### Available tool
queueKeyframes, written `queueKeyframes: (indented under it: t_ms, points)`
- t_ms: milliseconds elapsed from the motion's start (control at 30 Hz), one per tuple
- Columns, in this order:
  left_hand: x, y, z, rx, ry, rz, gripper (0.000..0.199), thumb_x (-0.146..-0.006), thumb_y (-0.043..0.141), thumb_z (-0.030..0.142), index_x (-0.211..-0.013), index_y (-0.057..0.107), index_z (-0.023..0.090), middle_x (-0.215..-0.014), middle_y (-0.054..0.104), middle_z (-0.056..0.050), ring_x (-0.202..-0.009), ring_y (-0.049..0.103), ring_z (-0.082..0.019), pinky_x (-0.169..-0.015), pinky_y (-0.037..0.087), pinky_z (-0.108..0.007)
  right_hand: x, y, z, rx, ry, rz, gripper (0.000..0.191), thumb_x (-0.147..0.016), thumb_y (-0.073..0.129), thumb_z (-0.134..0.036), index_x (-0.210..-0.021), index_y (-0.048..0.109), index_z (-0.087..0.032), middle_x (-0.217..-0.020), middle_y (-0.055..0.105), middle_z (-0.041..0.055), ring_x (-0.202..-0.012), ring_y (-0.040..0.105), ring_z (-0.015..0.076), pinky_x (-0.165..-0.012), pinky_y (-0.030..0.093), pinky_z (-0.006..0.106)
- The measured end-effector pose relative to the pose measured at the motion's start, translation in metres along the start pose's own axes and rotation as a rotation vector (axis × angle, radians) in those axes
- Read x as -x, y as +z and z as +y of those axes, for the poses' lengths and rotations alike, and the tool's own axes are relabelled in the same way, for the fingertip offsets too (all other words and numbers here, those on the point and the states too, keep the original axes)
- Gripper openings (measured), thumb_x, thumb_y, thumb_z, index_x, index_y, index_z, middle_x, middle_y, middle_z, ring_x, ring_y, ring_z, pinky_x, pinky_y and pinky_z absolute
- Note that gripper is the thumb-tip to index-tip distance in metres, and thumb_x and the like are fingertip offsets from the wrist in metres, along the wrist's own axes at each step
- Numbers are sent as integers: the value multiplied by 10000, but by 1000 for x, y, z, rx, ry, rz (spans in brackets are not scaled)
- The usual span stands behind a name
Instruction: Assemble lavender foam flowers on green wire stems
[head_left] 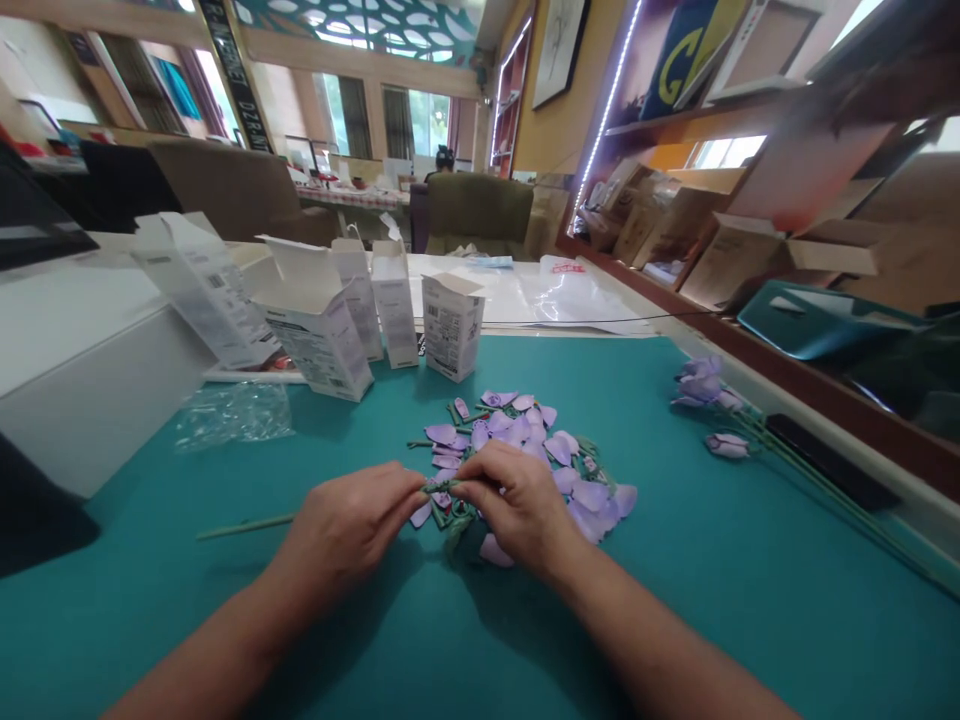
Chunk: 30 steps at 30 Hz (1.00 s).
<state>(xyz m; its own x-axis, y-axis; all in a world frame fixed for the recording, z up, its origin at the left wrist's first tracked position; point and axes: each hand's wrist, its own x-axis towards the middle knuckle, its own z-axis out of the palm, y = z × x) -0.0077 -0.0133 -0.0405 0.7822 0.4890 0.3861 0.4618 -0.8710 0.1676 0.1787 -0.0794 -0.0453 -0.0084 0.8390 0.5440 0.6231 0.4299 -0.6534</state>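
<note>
Near the frame's centre, the left hand [356, 522] and right hand [521, 502] pinch a slender green stem [249, 526], knobbly between the fingertips, smooth toward the left.

There are two hands, a left hand [352, 520] and a right hand [517, 500], one green mat [697, 610], five open white boxes [322, 345], one clear plastic bag [238, 415], one full purple flower [699, 382], one green stem [247, 527] at the left hand, and one heap of purple petals [517, 430], too overlapped to count.
</note>
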Motion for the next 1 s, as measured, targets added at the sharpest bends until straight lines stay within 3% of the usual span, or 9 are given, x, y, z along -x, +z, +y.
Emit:
queueKeyframes:
  t_ms: [233, 433, 600, 700, 800, 900, 1000]
  points:
    - [-1, 1, 0, -19, 25, 42, 454, -979, 239, 363, -891, 647, 182, -719, 649, -34, -663, 619, -163, -564, 412, -242, 0, 0, 0, -23, 45, -4, 110, -771, 633, -86, -723, 624, -184, -673, 611, -12, -658, 542, 121, -623, 407, 222]
    - [0, 5, -5, 92, -41, -34, 420, -970, 257, 381, -985, 633, 196, -783, 651, -32, -716, 627, -165, -614, 439, -248, -2, 3, -1, -38, 121, -55, 67, -790, 623, -132, -775, 650, -191, -718, 629, -5, -686, 564, 124, -636, 419, 229]
    - [0, 2, -10, 104, -140, -138, 400, -949, 292, 384, -1047, 637, 207, -897, 681, -50, -794, 648, -204, -644, 461, -281, -10, -25, 3, -59, 238, -45, 129, -831, 579, -248, -899, 673, -192, -853, 688, 27, -767, 606, 144, -681, 443, 247]
    - [-1, 0, -11, 131, -184, -160, 394, -942, 306, 380, -1098, 627, 214, -1000, 687, -53, -874, 651, -220, -703, 477, -301, -17, -61, 16, 85, 345, 21, 195, -852, 515, -294, -890, 677, -192, -818, 690, 25, -725, 599, 151, -646, 431, 254]
    - [0, -1, -11, 168, -195, -150, 378, -935, 329, 391, -1135, 615, 245, -1051, 684, -33, -909, 648, -217, -730, 483, -301, -18, -89, 38, 350, 467, 60, 200, -835, 519, -299, -763, 674, -195, -725, 682, 13, -695, 592, 165, -613, 392, 259]
    - [0, -2, -9, 166, -196, -157, 379, -935, 330, 397, -1130, 621, 254, -988, 692, -26, -855, 652, -207, -688, 481, -292, -12, -97, 61, 588, 556, -38, 184, -825, 524, -263, -770, 689, -206, -751, 694, 14, -730, 606, 175, -618, 375, 259]
    - [-1, -4, -8, 142, -185, -171, 389, -939, 311, 384, -1098, 635, 237, -944, 690, -34, -823, 650, -206, -669, 473, -296, -5, -89, 76, 722, 554, -184, 183, -820, 524, -219, -828, 707, -217, -854, 697, 25, -801, 611, 181, -648, 378, 256]
